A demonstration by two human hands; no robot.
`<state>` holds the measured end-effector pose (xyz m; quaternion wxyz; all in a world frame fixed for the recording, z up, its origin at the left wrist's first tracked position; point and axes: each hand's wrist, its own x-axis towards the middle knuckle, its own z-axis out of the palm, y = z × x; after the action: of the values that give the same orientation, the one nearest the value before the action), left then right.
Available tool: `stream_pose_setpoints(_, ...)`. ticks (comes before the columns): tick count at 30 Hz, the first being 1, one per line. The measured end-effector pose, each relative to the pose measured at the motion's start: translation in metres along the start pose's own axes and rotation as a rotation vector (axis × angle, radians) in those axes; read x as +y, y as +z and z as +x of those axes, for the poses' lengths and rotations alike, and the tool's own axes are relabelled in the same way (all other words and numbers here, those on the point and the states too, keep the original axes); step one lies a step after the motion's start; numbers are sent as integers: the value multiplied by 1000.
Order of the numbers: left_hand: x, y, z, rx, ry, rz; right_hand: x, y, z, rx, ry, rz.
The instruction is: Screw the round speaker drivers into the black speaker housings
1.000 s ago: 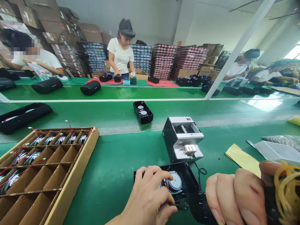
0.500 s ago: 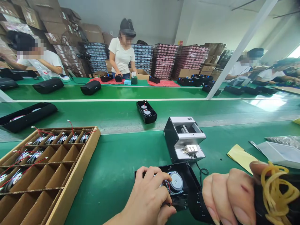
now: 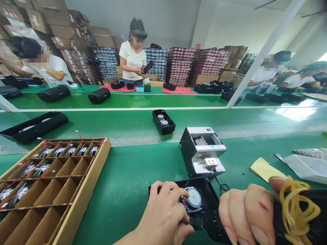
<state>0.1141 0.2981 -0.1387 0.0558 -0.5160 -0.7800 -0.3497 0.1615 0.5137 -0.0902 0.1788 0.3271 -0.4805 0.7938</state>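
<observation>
An open black speaker housing [image 3: 206, 194] lies on the green bench at the bottom centre, with a round silver speaker driver [image 3: 193, 198] seated in it. My left hand [image 3: 163, 217] rests on the housing, fingers curled over the driver's near side and pinching at its red and black wires. My right hand [image 3: 249, 212] is closed around a black power screwdriver [image 3: 298, 217] wrapped in yellow rubber bands, close to the camera; its lower end meets the housing's right side.
A cardboard divider tray [image 3: 84, 190] holding several speaker drivers with red wires stands at left. A white-and-black screw feeder [image 3: 203, 151] sits behind the housing. Another open housing [image 3: 164, 121] rides the belt. Yellow paper [image 3: 265, 169] and plastic bags lie right. Other people work across the belt.
The housing on the belt has drifted right. The person opposite has lifted a black part off the table. My hands have barely shifted.
</observation>
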Motion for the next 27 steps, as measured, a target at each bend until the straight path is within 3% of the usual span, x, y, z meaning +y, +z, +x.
stream_pose_setpoints(1,0,0,0,-3,3,1,0,4,5,-194,24,95)
stream_pose_setpoints(3,-1,-1,1,-19,14,2,-2,11,13,-385,81,157)
stream_pose_setpoints(7,0,-2,0,-20,36,-13,-3,9,18,-444,153,89)
stream_pose_setpoints(12,0,-2,-1,-72,23,-60,8,-11,8,-467,140,291)
stream_pose_setpoints(16,-1,-12,5,-265,0,32,14,0,4,-364,150,181)
stream_pose_setpoints(18,-1,-24,9,-370,-69,73,18,15,0,-151,62,83)
stream_pose_setpoints(20,-1,-39,11,-485,-164,124,25,32,-4,186,-53,-15)
stream_pose_setpoints(22,-3,-53,9,-618,-233,173,34,44,-8,356,-114,-94)
stream_pose_setpoints(27,-5,-61,6,-793,-289,245,51,44,-14,359,-58,-205)
